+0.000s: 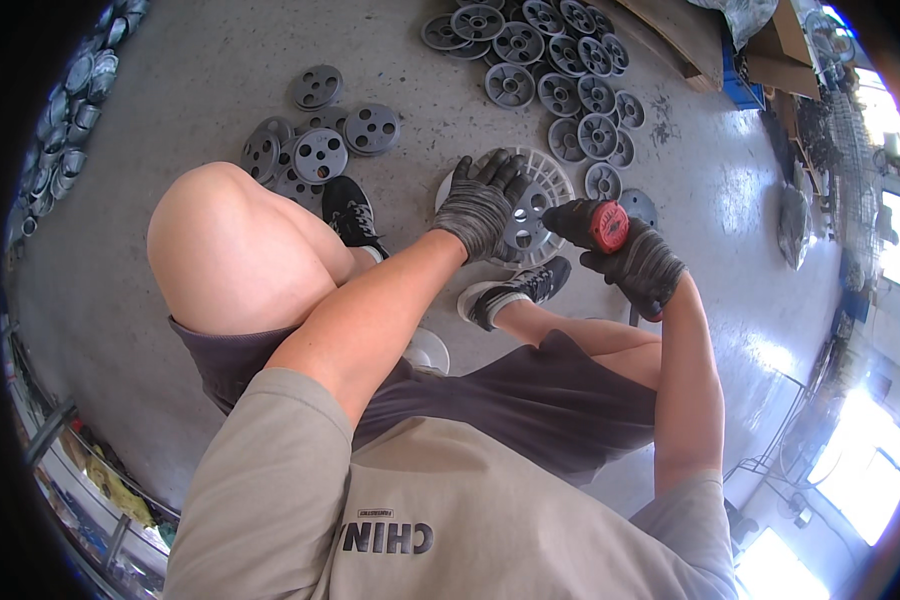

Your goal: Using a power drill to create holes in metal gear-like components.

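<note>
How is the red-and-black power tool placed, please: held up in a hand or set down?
Held up: the right hand is wrapped around the power tool. Whether it is running, I cannot tell.

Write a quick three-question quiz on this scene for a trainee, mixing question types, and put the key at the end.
1. True or false: the left hand and the right hand both wear gloves.
2. Multiple choice: which hand grips the red-and-black power tool?
A: the left
B: the right
C: neither
3. Fill in the side: as the picture shows it, the large heap of spoked grey wheels lies to the ____ of the smaller group of grey discs with round holes.

Key:
1. True
2. B
3. Right
</note>
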### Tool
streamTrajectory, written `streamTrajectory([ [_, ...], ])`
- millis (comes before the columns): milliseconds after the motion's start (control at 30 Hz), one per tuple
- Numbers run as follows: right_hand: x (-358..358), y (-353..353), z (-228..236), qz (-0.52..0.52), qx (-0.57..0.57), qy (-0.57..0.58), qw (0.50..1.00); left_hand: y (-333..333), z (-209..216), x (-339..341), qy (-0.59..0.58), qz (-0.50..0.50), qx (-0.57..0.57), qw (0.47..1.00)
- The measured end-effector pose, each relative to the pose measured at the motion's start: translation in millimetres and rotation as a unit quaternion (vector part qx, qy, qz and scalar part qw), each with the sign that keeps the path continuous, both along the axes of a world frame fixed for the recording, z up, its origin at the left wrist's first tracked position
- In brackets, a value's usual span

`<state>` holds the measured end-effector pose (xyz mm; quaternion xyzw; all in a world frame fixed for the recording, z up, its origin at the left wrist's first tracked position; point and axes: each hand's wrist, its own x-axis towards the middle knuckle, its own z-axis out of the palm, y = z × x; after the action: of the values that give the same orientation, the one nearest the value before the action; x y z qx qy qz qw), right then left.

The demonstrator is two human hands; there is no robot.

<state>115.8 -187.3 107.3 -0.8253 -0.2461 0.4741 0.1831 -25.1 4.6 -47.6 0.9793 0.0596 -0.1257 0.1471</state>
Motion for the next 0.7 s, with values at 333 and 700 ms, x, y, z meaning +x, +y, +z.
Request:
streamTrajectory([
  [333,-2.0,2.5,5.4,-0.002,-0.020,-0.009,1.000,-0.7,3.4,0.6,0.011,-0.004,0.008,1.000],
  [700,-3.1,1.3,6.8,0.005,-0.005,-0.015,1.000,-0.8,-2.5,0.2,-0.001,-0.006,0.012,1.000],
])
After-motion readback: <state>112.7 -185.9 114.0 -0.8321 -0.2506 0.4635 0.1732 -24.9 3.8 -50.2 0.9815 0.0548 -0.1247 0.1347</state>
